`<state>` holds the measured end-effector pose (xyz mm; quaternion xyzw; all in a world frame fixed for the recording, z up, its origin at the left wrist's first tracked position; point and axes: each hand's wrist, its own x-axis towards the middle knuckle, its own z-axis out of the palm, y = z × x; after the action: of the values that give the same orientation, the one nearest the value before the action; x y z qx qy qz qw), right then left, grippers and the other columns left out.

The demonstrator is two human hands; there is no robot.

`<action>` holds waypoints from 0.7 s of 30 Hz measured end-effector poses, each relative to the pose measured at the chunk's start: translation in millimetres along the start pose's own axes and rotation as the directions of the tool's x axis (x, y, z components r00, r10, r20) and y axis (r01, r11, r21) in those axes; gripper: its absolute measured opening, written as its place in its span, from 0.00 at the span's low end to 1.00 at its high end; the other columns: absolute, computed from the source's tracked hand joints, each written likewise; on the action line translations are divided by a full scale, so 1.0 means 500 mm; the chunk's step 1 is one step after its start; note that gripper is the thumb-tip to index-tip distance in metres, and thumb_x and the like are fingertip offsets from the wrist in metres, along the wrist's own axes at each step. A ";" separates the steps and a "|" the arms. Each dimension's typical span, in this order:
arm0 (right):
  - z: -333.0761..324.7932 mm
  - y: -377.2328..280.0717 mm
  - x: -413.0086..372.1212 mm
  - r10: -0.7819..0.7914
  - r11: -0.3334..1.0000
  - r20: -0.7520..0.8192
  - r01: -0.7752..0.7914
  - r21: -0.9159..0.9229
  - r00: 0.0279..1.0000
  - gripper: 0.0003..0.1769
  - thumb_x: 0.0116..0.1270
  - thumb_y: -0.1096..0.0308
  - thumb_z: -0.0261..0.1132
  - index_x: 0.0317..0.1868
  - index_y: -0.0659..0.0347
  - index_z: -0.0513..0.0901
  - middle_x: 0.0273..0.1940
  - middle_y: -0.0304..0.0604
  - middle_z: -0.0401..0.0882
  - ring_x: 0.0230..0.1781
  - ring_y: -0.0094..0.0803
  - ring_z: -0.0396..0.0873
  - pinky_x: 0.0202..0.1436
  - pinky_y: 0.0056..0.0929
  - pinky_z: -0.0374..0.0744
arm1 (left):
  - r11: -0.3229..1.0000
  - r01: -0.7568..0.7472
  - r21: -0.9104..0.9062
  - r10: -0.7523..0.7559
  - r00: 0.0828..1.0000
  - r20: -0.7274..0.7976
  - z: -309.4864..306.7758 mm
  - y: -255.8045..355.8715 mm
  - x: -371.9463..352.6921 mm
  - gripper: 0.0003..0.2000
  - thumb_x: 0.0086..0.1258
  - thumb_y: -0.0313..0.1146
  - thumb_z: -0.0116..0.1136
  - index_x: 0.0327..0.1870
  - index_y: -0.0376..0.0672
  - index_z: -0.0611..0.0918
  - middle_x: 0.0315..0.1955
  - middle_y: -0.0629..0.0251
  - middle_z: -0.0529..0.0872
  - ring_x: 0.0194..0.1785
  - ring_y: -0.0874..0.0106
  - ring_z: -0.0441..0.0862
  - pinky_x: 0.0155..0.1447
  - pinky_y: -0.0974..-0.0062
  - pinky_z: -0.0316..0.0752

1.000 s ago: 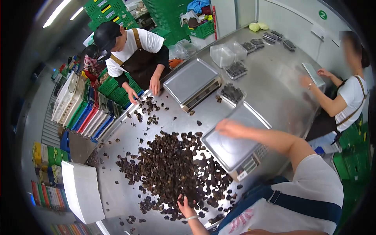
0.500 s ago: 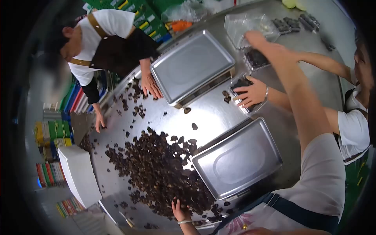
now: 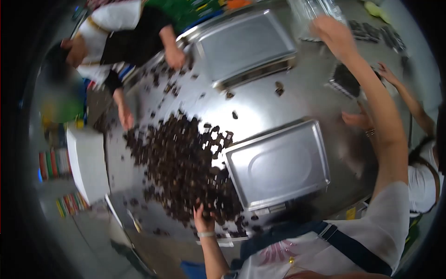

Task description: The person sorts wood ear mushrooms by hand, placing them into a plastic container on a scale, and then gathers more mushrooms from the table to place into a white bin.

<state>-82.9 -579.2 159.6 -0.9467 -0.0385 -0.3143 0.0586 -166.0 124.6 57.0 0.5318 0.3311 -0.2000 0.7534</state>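
My left hand (image 3: 204, 217) is at the near edge of a heap of dark brown mushrooms (image 3: 179, 162), its fingers curled around a dark piece. Blur hides the exact grip. My right arm stretches across the table to the upper right. There my right hand (image 3: 335, 39) grips the edge of a clear plastic container (image 3: 316, 16) with bent fingers; it is smeared by motion. In front of me stands a scale with a flat metal pan (image 3: 281, 165), just right of the heap.
A second metal-pan scale (image 3: 248, 46) stands farther back. A co-worker's hands (image 3: 175, 56) are over scattered mushrooms at the left. Another co-worker's hand (image 3: 357, 120) shows beside my right arm, near a filled clear box (image 3: 344, 80). A white foam box (image 3: 87, 162) borders the table.
The view has shifted. The filled clear box has moved right, away from the scales, and the right co-worker's hand is off it. My right hand stays at the clear containers.
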 end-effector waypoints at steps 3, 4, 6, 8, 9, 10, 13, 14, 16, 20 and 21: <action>-0.050 -0.283 -0.115 -0.487 0.845 0.234 0.386 0.370 0.841 0.08 0.52 0.70 0.66 0.35 0.58 0.80 0.34 0.42 0.78 0.36 0.40 0.78 0.43 0.41 0.79 | 0.999 -0.045 -0.026 0.045 0.999 0.006 0.052 0.017 -0.033 0.18 0.71 0.27 0.60 0.61 0.50 0.77 0.49 0.65 0.82 0.46 0.71 0.81 0.33 0.76 0.71; -0.051 -0.356 -0.182 -0.644 0.735 0.186 0.532 0.420 0.742 0.10 0.50 0.69 0.66 0.34 0.59 0.80 0.34 0.41 0.76 0.37 0.38 0.78 0.44 0.40 0.79 | 0.995 -0.042 -0.096 0.053 0.992 0.115 0.061 0.013 -0.034 0.18 0.72 0.27 0.60 0.62 0.50 0.77 0.49 0.64 0.82 0.46 0.71 0.81 0.33 0.76 0.72; -0.062 -0.469 -0.288 -0.802 0.595 0.275 0.668 0.447 0.531 0.07 0.53 0.67 0.64 0.32 0.60 0.80 0.33 0.39 0.75 0.39 0.35 0.76 0.49 0.36 0.77 | 0.991 -0.053 -0.119 0.071 0.986 0.148 0.124 0.012 -0.068 0.18 0.72 0.27 0.59 0.62 0.50 0.76 0.51 0.61 0.81 0.46 0.70 0.81 0.34 0.78 0.73; -0.053 -0.521 -0.371 -0.832 0.554 0.298 0.674 0.489 0.467 0.07 0.54 0.66 0.63 0.32 0.60 0.81 0.35 0.40 0.77 0.42 0.36 0.77 0.55 0.35 0.75 | 0.990 -0.088 -0.108 0.115 0.951 0.285 0.194 0.007 -0.106 0.19 0.72 0.26 0.58 0.62 0.49 0.75 0.51 0.61 0.81 0.47 0.70 0.82 0.33 0.78 0.74; -0.046 -0.529 -0.401 -0.829 0.559 0.324 0.668 0.491 0.455 0.10 0.53 0.66 0.63 0.33 0.62 0.82 0.36 0.41 0.78 0.44 0.38 0.77 0.59 0.37 0.75 | 0.994 -0.088 -0.064 0.105 0.929 0.355 0.228 0.002 -0.125 0.19 0.71 0.25 0.58 0.62 0.48 0.75 0.51 0.61 0.81 0.47 0.70 0.82 0.32 0.77 0.74; -0.051 -0.534 -0.421 -0.828 0.561 0.349 0.666 0.492 0.439 0.12 0.53 0.65 0.62 0.34 0.63 0.83 0.38 0.42 0.79 0.46 0.40 0.78 0.62 0.39 0.75 | 0.995 -0.094 -0.026 0.096 0.901 0.422 0.263 -0.008 -0.146 0.19 0.71 0.25 0.57 0.62 0.48 0.74 0.52 0.60 0.81 0.48 0.69 0.82 0.32 0.77 0.75; -0.076 -0.551 -0.435 -0.748 0.663 0.385 0.633 0.399 0.541 0.09 0.54 0.66 0.63 0.32 0.62 0.84 0.37 0.42 0.81 0.49 0.40 0.77 0.65 0.39 0.73 | 0.832 -0.347 0.434 0.058 0.831 0.553 0.357 -0.067 -0.186 0.15 0.68 0.20 0.59 0.54 0.44 0.80 0.46 0.65 0.83 0.41 0.71 0.85 0.41 0.77 0.79; -0.079 -0.559 -0.434 -0.720 0.694 0.402 0.614 0.378 0.566 0.09 0.53 0.67 0.63 0.32 0.62 0.84 0.37 0.43 0.81 0.50 0.41 0.77 0.66 0.39 0.72 | 0.738 -0.516 0.434 0.098 0.719 0.688 0.367 -0.125 -0.163 0.18 0.63 0.17 0.59 0.54 0.42 0.81 0.48 0.63 0.83 0.46 0.69 0.85 0.50 0.75 0.79; -0.106 -0.568 -0.441 -0.633 0.772 0.494 0.532 0.349 0.595 0.09 0.52 0.68 0.63 0.32 0.63 0.85 0.38 0.45 0.82 0.52 0.43 0.77 0.69 0.41 0.71 | 0.247 -0.926 0.286 0.286 0.352 0.891 0.403 -0.196 -0.145 0.24 0.53 0.19 0.63 0.55 0.43 0.80 0.54 0.54 0.79 0.61 0.56 0.76 0.60 0.62 0.76; -0.137 -0.591 -0.448 -0.564 0.823 0.505 0.490 0.286 0.653 0.11 0.49 0.70 0.64 0.33 0.66 0.83 0.41 0.49 0.81 0.53 0.45 0.77 0.67 0.42 0.72 | -0.141 -0.946 0.291 0.104 0.278 0.955 0.405 -0.240 -0.158 0.23 0.59 0.28 0.68 0.59 0.46 0.79 0.66 0.54 0.71 0.67 0.47 0.68 0.61 0.55 0.77; -0.145 -0.601 -0.446 -0.543 0.839 0.489 0.471 0.273 0.683 0.12 0.49 0.70 0.64 0.34 0.67 0.83 0.42 0.49 0.81 0.53 0.46 0.77 0.65 0.42 0.73 | -0.114 -0.961 0.252 0.156 0.233 0.960 0.390 -0.215 -0.173 0.23 0.60 0.28 0.68 0.58 0.46 0.80 0.66 0.53 0.72 0.67 0.47 0.68 0.62 0.56 0.77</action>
<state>-336.7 -299.6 109.7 -0.9419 -0.3341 -0.0305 0.0149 -241.2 -100.1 88.6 0.8062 -0.4667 -0.1108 0.3464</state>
